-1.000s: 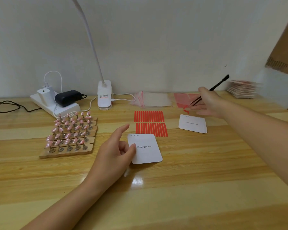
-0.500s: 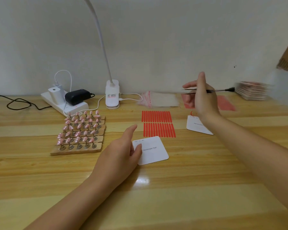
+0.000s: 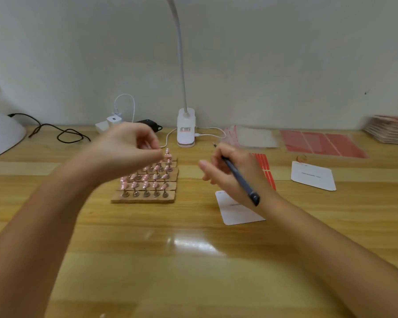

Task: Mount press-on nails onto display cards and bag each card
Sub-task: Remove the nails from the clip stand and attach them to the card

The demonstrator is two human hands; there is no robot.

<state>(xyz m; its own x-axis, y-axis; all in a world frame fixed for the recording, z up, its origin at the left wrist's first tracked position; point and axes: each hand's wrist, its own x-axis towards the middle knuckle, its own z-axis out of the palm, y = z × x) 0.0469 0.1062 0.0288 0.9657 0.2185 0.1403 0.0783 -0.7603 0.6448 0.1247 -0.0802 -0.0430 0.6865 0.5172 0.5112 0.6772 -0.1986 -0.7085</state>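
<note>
Judging from the full rows of pink press-on nails [image 3: 147,179] standing on their pegs on the brown holder board [image 3: 145,198] at the centre of the frame, we take the task to be near its start: the front row of pegs looks bare, the rest carry nails. Our left hand [image 3: 126,150] is over the far rows, its fingers [image 3: 157,154] curled and pinching one nail [image 3: 168,154] at the back right corner of the board, though blur keeps us from telling whether it is free of its peg. Our right hand [image 3: 230,175], right of centre, grips a dark tweezer-like tool [image 3: 239,177] slanting across the palm, with the other fingers loosely spread. Beneath that hand lies a white display card [image 3: 239,214] with no nail on the part we can see, and a second card [image 3: 313,177] sits further right, equally bare. Red adhesive strips [image 3: 265,168] show just beyond the right hand, partly hidden by it. Along the back of the bench [image 3: 193,260], clear bags [image 3: 251,137] and a red sheet [image 3: 319,144] lie flat, the bags apparently unused. A stack at the far right [image 3: 388,129] may be finished packs; we cannot tell. So mounting and bagging look to be almost wholly ahead.
</note>
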